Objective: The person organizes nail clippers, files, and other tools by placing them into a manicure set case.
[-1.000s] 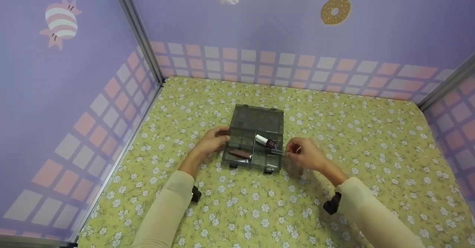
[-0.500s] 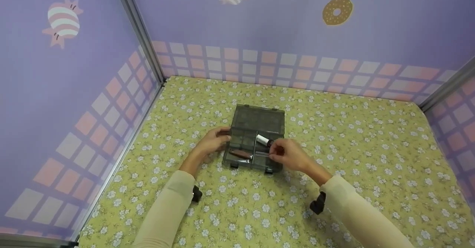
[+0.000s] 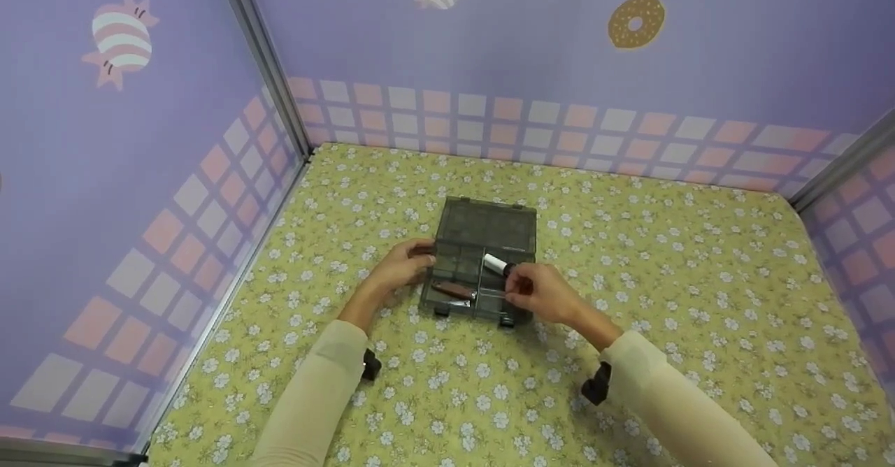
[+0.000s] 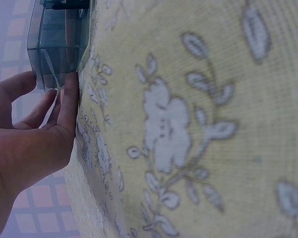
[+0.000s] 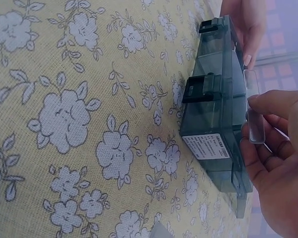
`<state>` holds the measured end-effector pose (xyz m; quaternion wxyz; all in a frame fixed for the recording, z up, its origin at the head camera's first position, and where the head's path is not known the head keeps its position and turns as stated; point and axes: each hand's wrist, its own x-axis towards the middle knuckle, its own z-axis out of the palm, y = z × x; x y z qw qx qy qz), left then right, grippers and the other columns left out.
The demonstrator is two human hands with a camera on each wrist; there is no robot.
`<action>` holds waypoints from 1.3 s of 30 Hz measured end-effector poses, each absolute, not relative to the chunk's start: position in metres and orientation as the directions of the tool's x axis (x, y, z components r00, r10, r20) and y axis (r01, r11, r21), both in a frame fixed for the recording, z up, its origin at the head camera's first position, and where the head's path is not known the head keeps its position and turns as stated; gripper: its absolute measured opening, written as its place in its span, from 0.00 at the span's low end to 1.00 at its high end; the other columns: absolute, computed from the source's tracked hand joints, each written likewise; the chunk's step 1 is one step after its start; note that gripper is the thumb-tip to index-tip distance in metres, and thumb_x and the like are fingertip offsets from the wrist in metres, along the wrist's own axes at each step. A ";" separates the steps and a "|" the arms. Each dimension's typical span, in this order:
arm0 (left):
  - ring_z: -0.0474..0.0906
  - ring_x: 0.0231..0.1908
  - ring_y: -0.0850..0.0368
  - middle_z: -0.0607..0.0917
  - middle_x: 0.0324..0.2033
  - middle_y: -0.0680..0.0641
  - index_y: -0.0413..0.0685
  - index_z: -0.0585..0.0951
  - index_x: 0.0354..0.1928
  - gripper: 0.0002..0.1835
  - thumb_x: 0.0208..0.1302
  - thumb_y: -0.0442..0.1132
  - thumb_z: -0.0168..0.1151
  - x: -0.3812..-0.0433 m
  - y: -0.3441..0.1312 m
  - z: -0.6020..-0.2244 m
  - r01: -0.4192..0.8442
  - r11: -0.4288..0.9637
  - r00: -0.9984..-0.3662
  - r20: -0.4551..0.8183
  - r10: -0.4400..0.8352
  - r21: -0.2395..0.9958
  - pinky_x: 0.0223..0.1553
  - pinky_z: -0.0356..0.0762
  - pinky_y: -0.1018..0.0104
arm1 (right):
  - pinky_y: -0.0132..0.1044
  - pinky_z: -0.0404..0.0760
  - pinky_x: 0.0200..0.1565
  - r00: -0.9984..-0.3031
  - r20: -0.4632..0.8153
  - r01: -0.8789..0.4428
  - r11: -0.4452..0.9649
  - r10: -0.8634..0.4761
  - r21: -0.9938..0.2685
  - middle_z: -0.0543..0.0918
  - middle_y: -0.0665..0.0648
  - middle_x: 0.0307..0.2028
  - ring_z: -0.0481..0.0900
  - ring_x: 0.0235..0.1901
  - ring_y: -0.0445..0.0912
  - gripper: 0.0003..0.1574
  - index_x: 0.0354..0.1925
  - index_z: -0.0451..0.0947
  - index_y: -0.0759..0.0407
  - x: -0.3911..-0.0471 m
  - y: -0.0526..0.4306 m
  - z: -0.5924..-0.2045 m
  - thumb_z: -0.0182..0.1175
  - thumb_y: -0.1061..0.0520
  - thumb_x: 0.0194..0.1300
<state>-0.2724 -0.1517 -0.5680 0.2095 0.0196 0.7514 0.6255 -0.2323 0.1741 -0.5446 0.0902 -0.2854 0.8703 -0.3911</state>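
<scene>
A dark see-through compartment box (image 3: 458, 264) lies on the cloth with its lid (image 3: 486, 224) folded back. My left hand (image 3: 402, 266) grips its left side, thumb near the rim. Over the right front compartment, my right hand (image 3: 545, 291) pinches a clear flat strip with rounded ends (image 5: 257, 126) between thumb and fingers. Behind those fingertips, a small bottle with a long white cap (image 3: 495, 264) lies in the right rear compartment, its dark end partly hidden. A brown-handled piece with a metal end (image 3: 453, 289) lies in the left front compartment; its kind is unclear.
Yellow flowered cloth (image 3: 433, 383) covers the table. Purple panels stand behind (image 3: 503, 40) and at the left (image 3: 63, 173). Two black latches (image 5: 201, 88) stick out from the box's front wall, and a white label (image 5: 207, 146) is on its side.
My right hand has moved left from beside the box to over its right front compartment, carrying the clear strip, and hardly moves in the last half second. The left hand stays put.
</scene>
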 end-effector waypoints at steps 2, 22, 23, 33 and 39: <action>0.71 0.71 0.45 0.72 0.73 0.42 0.46 0.67 0.79 0.28 0.82 0.39 0.57 -0.273 -0.152 -0.568 -0.227 0.224 -0.911 -0.288 0.294 0.948 0.68 0.75 0.48 | 0.36 0.81 0.32 -0.821 0.066 -0.425 0.529 -0.568 -0.735 0.83 0.49 0.33 0.80 0.30 0.42 0.07 0.37 0.83 0.54 -0.232 0.174 -0.545 0.70 0.64 0.71; 0.70 0.72 0.43 0.70 0.74 0.40 0.44 0.66 0.80 0.29 0.82 0.38 0.57 -0.273 -0.152 -0.568 -0.223 0.213 -0.909 -0.282 0.307 0.951 0.68 0.75 0.47 | 0.45 0.86 0.44 -0.872 0.095 -0.393 0.571 -0.480 -0.721 0.86 0.55 0.41 0.84 0.40 0.48 0.07 0.47 0.86 0.66 -0.241 0.239 -0.534 0.68 0.65 0.72; 0.70 0.71 0.43 0.71 0.74 0.41 0.44 0.66 0.80 0.29 0.82 0.38 0.57 -0.273 -0.152 -0.568 -0.224 0.213 -0.909 -0.283 0.305 0.951 0.68 0.75 0.47 | 0.46 0.86 0.45 -0.873 0.091 -0.392 0.577 -0.480 -0.717 0.86 0.56 0.42 0.84 0.40 0.48 0.07 0.48 0.86 0.66 -0.241 0.243 -0.536 0.67 0.66 0.72; 0.70 0.72 0.42 0.71 0.74 0.40 0.44 0.66 0.80 0.29 0.82 0.39 0.57 -0.273 -0.153 -0.569 -0.210 0.222 -0.910 -0.273 0.311 0.952 0.69 0.74 0.47 | 0.53 0.86 0.49 -0.886 0.030 -0.354 0.634 -0.462 -0.687 0.86 0.60 0.47 0.84 0.46 0.53 0.11 0.51 0.86 0.66 -0.230 0.270 -0.559 0.65 0.68 0.72; 0.71 0.71 0.43 0.71 0.74 0.41 0.46 0.67 0.79 0.28 0.82 0.39 0.58 -0.274 -0.153 -0.570 -0.214 0.233 -0.911 -0.280 0.303 0.948 0.69 0.74 0.47 | 0.55 0.86 0.50 -0.890 0.019 -0.344 0.645 -0.455 -0.683 0.85 0.60 0.49 0.85 0.48 0.55 0.13 0.53 0.86 0.64 -0.223 0.278 -0.570 0.69 0.66 0.71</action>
